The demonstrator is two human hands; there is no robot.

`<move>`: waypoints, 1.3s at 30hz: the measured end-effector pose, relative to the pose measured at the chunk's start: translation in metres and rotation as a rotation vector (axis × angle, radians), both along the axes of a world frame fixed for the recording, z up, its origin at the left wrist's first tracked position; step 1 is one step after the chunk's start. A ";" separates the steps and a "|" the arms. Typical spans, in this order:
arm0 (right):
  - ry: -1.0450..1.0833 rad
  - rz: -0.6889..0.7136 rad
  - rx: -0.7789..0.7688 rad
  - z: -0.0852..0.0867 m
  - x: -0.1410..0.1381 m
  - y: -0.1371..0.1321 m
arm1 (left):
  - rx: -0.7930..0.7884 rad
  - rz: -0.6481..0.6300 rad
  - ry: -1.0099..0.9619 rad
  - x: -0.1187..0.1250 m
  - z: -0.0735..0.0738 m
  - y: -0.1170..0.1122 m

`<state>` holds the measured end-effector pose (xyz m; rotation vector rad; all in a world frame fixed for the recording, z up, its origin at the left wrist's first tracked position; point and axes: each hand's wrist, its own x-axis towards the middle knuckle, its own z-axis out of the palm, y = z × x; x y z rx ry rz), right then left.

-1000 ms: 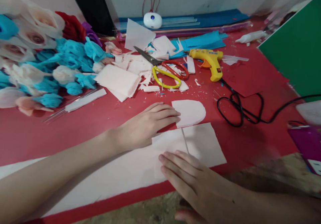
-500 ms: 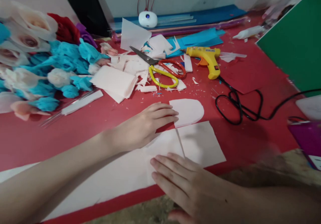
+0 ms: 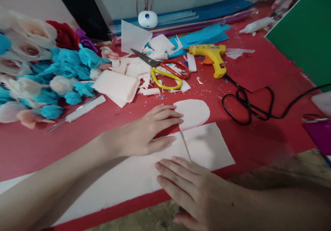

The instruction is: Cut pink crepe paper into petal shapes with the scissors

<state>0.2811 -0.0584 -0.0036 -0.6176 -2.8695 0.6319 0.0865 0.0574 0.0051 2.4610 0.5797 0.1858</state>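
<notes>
A long strip of white paper (image 3: 121, 179) lies along the front of the red table, its right end folded into layers with a rectangular flap (image 3: 207, 146) beyond a dark crease. My left hand (image 3: 152, 129) rests flat, its fingertips at the left edge of a rounded white paper piece (image 3: 195, 113) and its thumb on the folded paper. My right hand (image 3: 188, 186) lies with fingers stretched out on the near part of the folded layers. Neither hand is closed around anything.
Behind the hands lie scissors (image 3: 169, 74) among paper scraps, and a folded paper stack (image 3: 116, 86). A yellow glue gun (image 3: 216, 58) with a coiled black cord (image 3: 243, 107) sits to the right. Paper flowers (image 3: 64, 62) crowd the left; a green board (image 3: 305, 38) stands at right.
The left thumb has come out sideways and now shows on the folded paper. The right hand stays in place. The view has shifted slightly.
</notes>
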 end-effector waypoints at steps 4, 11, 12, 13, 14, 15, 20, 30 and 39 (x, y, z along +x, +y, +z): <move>-0.019 0.010 0.001 0.000 0.000 0.000 | -0.003 -0.001 -0.005 0.000 -0.002 0.000; -0.028 0.030 0.026 0.000 0.000 0.002 | 0.008 -0.009 -0.002 -0.001 -0.003 0.001; -0.031 0.032 0.027 0.000 0.000 0.002 | 0.011 -0.006 -0.011 -0.001 -0.003 0.001; -0.028 0.032 0.029 0.000 0.000 0.002 | 0.014 -0.005 -0.016 -0.001 -0.003 0.000; -0.026 0.033 0.031 0.000 0.000 0.003 | 0.017 -0.007 -0.016 -0.001 -0.002 0.000; -0.024 0.035 0.032 0.000 0.000 0.003 | 0.018 -0.010 -0.012 0.000 -0.002 0.000; -0.029 0.039 0.063 0.000 0.001 0.003 | 0.031 -0.023 0.004 0.000 -0.002 0.000; -0.029 0.060 0.046 -0.002 0.001 0.002 | 0.040 -0.045 0.035 -0.002 -0.002 0.002; -0.035 0.069 0.049 -0.001 0.001 0.002 | 0.036 -0.063 0.036 -0.002 -0.002 0.002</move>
